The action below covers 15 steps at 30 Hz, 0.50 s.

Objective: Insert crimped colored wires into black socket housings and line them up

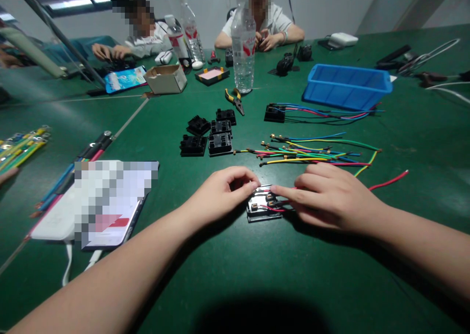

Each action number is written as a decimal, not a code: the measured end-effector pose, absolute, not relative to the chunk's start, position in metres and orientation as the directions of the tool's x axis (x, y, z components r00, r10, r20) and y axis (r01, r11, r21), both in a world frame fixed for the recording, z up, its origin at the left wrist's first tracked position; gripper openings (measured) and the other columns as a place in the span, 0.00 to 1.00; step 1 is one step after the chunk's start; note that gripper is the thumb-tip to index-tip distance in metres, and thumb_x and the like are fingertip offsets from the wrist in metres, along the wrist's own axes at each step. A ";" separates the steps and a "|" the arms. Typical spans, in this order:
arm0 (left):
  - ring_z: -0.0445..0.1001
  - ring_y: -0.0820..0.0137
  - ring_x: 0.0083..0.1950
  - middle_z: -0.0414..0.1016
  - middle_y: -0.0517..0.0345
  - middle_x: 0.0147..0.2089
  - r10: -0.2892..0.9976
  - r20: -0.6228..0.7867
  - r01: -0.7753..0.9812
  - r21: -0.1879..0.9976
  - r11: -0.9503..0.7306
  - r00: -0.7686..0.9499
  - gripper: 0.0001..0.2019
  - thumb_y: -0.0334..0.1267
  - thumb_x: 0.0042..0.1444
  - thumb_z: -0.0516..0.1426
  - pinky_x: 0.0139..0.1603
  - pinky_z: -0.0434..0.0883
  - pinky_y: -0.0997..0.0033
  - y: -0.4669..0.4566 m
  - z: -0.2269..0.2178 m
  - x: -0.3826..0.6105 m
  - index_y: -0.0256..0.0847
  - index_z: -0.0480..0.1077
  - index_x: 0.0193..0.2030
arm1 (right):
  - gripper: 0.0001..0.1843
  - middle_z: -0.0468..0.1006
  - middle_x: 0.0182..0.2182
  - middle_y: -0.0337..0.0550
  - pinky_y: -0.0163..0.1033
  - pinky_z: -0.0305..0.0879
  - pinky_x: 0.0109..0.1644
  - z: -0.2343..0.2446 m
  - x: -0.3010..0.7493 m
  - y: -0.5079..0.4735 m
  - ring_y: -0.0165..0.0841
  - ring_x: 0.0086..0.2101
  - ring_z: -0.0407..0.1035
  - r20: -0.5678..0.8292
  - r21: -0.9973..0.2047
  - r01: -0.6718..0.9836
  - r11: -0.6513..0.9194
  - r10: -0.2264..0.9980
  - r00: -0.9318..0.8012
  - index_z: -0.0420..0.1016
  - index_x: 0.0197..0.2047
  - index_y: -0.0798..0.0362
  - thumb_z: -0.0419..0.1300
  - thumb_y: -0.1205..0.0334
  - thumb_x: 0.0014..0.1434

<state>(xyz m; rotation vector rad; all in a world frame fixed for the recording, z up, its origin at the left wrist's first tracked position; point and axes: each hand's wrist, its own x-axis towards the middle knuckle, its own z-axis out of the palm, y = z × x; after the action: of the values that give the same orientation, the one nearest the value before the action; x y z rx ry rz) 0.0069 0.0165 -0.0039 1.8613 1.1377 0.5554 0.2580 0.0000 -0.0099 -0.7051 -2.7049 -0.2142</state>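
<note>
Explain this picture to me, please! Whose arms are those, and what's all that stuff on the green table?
There's no robot here, just a person's own bare arms. A camera worn on their head looks forward and down, so you see what's in front of them.

The left hand has its fingers at a corner of a small black block. The right hand stretches its pointing finger to the block's far edge. Red wire comes out of the block and goes under that hand. I can't tell how tightly either hand holds anything.

Farther along the green table lie more black blocks, colorful loose wires, pliers and a blue bin. Two other people sit across the table, and their hands are separate from these.
</note>
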 end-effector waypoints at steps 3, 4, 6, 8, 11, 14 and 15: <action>0.73 0.68 0.39 0.76 0.58 0.36 0.872 -0.069 0.475 0.858 -0.196 0.484 0.09 0.41 0.59 0.56 0.42 0.68 0.70 0.017 -0.004 0.007 0.38 0.74 0.37 | 0.22 0.72 0.29 0.44 0.41 0.52 0.35 -0.010 0.258 0.000 0.35 0.31 0.57 0.351 0.049 0.498 0.866 0.452 -0.820 0.70 0.60 0.51 0.54 0.63 0.64; 0.72 0.68 0.39 0.76 0.58 0.36 0.873 -0.074 0.474 0.860 -0.188 0.482 0.09 0.41 0.59 0.56 0.41 0.68 0.70 0.017 -0.004 0.007 0.38 0.74 0.37 | 0.22 0.72 0.29 0.44 0.41 0.52 0.35 -0.010 0.258 0.000 0.36 0.31 0.57 0.349 0.046 0.498 0.866 0.454 -0.820 0.70 0.60 0.51 0.54 0.63 0.64; 0.72 0.69 0.38 0.76 0.58 0.35 0.873 -0.086 0.470 0.866 -0.173 0.480 0.09 0.42 0.59 0.57 0.40 0.68 0.70 0.018 -0.005 0.007 0.38 0.74 0.37 | 0.22 0.71 0.29 0.44 0.41 0.52 0.35 -0.010 0.258 0.001 0.36 0.31 0.57 0.346 0.045 0.499 0.865 0.455 -0.820 0.69 0.60 0.51 0.54 0.63 0.64; 0.72 0.69 0.38 0.76 0.58 0.36 0.871 -0.100 0.467 0.870 -0.159 0.482 0.10 0.43 0.59 0.57 0.40 0.67 0.70 0.018 -0.004 0.007 0.38 0.74 0.38 | 0.22 0.71 0.28 0.44 0.41 0.51 0.35 -0.011 0.258 0.001 0.36 0.31 0.57 0.345 0.045 0.501 0.865 0.457 -0.820 0.69 0.60 0.51 0.54 0.63 0.64; 0.71 0.69 0.39 0.75 0.58 0.36 0.866 -0.119 0.478 0.866 -0.149 0.486 0.11 0.43 0.59 0.56 0.40 0.67 0.70 0.018 -0.002 0.008 0.38 0.73 0.39 | 0.22 0.70 0.28 0.43 0.40 0.51 0.35 -0.011 0.258 0.001 0.35 0.31 0.57 0.349 0.046 0.502 0.863 0.457 -0.818 0.70 0.60 0.50 0.54 0.62 0.64; 0.70 0.69 0.38 0.75 0.59 0.36 0.865 -0.125 0.497 0.854 -0.155 0.485 0.11 0.44 0.59 0.56 0.40 0.66 0.70 0.018 -0.002 0.008 0.38 0.74 0.39 | 0.22 0.69 0.27 0.42 0.40 0.50 0.35 -0.011 0.258 0.001 0.36 0.31 0.56 0.344 0.046 0.506 0.861 0.462 -0.817 0.69 0.61 0.50 0.54 0.61 0.64; 0.70 0.69 0.38 0.75 0.59 0.36 0.865 -0.125 0.498 0.853 -0.156 0.486 0.11 0.44 0.59 0.56 0.39 0.65 0.70 0.019 -0.002 0.008 0.39 0.74 0.39 | 0.22 0.69 0.27 0.42 0.40 0.50 0.35 -0.011 0.258 0.001 0.36 0.31 0.56 0.340 0.046 0.507 0.861 0.464 -0.818 0.69 0.61 0.50 0.54 0.61 0.64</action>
<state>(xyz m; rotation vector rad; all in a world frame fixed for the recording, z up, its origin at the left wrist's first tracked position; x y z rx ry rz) 0.0077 0.0187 -0.0017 1.8094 1.1480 0.4996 0.2583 0.0010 -0.0110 -0.7289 -2.7168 -0.1926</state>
